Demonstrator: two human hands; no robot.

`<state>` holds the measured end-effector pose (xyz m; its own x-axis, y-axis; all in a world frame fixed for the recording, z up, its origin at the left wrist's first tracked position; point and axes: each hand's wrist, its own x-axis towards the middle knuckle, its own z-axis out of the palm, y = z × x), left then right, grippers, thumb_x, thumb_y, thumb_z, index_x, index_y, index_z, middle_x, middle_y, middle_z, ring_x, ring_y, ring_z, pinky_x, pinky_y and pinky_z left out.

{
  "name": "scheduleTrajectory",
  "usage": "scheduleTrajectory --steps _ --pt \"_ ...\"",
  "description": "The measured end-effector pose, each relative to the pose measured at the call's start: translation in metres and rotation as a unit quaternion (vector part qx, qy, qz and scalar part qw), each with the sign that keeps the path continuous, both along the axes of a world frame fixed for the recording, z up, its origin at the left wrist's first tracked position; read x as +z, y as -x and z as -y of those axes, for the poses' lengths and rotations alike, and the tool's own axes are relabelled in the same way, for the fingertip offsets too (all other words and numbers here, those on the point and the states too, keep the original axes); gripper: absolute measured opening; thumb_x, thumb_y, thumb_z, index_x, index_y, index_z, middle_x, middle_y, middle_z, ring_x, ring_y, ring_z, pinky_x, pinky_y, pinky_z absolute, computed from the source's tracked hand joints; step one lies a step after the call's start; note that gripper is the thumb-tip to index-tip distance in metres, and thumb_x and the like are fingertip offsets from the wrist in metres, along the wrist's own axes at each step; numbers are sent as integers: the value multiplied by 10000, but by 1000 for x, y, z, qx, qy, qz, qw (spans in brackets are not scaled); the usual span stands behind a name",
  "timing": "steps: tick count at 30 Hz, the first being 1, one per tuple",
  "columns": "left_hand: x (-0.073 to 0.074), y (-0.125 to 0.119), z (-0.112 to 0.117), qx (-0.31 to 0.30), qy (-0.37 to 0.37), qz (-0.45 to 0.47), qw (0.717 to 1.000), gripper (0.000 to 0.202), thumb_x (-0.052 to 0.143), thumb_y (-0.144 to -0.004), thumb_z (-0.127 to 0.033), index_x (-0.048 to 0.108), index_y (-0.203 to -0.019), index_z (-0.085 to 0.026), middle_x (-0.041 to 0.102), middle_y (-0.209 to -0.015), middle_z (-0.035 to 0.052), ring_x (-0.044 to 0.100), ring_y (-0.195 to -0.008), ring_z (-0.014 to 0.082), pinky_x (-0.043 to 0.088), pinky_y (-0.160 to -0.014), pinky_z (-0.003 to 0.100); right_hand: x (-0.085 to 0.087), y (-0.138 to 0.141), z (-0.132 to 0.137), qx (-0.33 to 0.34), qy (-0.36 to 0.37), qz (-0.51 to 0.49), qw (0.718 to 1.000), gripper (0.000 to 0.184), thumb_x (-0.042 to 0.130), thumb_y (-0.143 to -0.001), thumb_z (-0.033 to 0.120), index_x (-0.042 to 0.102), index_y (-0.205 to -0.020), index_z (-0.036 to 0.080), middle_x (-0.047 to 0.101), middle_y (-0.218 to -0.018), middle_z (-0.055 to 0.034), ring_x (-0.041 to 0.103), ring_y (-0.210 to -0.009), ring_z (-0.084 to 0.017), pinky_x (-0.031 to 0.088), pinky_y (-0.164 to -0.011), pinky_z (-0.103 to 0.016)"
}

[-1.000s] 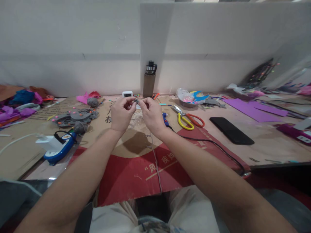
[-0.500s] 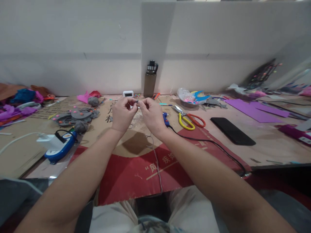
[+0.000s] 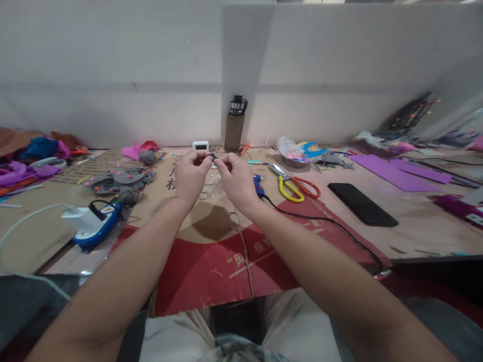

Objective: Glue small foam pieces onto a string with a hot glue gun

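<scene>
My left hand (image 3: 192,173) and my right hand (image 3: 236,178) meet above the cardboard (image 3: 181,221), fingertips pinched together. Between them is a small dark grey piece (image 3: 213,157), mostly covered by the fingers, so its kind does not show. Both hands are closed on it. A thin grey yarn (image 3: 247,261) runs from below my right hand down over the red part of the cardboard to its front edge. Pale crumbs (image 3: 214,182) lie under the hands. Just beyond my right wrist is a blue tool (image 3: 258,186) with a black cord.
Scissors (image 3: 290,187) with yellow and red handles and a black phone (image 3: 360,203) lie to the right. A bottle (image 3: 234,123) stands by the wall. Grey scraps (image 3: 118,181) and a blue power strip (image 3: 96,232) sit left. Purple sheets (image 3: 396,171) lie far right.
The fingers have shifted slightly around the dark grey piece, which shows a little more between the fingertips. The whole view has moved slightly. Both hands keep their pinch.
</scene>
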<state>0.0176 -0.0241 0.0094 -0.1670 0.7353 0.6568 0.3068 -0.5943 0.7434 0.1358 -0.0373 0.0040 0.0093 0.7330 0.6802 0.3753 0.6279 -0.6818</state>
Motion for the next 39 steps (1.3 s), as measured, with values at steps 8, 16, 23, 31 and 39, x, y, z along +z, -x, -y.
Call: scheduleTrajectory --steps 8,16,23,31,39 --pt "3 -10 4 -118 103 176 972 44 588 -699 -199 594 -660 -178 513 -596 -25 370 -467 63 298 -450 219 -3 3 -3 10 40 -34 999 225 492 -831 341 539 -677 183 523 -614 20 436 -586 -104 322 -575 -256" --pt "7 -13 10 -174 141 235 946 47 616 -665 -160 580 -636 -165 470 -549 -36 377 -453 51 286 -435 203 1 0 -2 -17 53 -44 997 217 514 -806 334 545 -663 173 537 -609 26 439 -571 -94 329 -575 -245" --pt "5 -12 6 -226 174 277 917 76 648 -645 -162 577 -632 -136 503 -568 -33 410 -445 31 311 -427 170 1 0 -4 -9 83 -91 992 174 543 -779 340 520 -731 175 515 -635 35 438 -572 -83 335 -560 -226" --pt "5 -9 2 -278 225 270 894 55 663 -640 -139 633 -681 -118 568 -622 -1 453 -470 30 366 -447 152 -6 -7 -19 79 151 -166 971 166 525 -753 350 533 -739 185 475 -629 44 388 -531 -74 309 -496 -211" --pt "11 -3 5 -271 258 177 910 137 601 -669 -188 668 -757 -108 628 -704 49 531 -533 72 412 -503 190 -2 -19 -16 38 166 -121 978 137 537 -719 312 533 -697 177 461 -598 44 375 -527 -71 287 -487 -208"
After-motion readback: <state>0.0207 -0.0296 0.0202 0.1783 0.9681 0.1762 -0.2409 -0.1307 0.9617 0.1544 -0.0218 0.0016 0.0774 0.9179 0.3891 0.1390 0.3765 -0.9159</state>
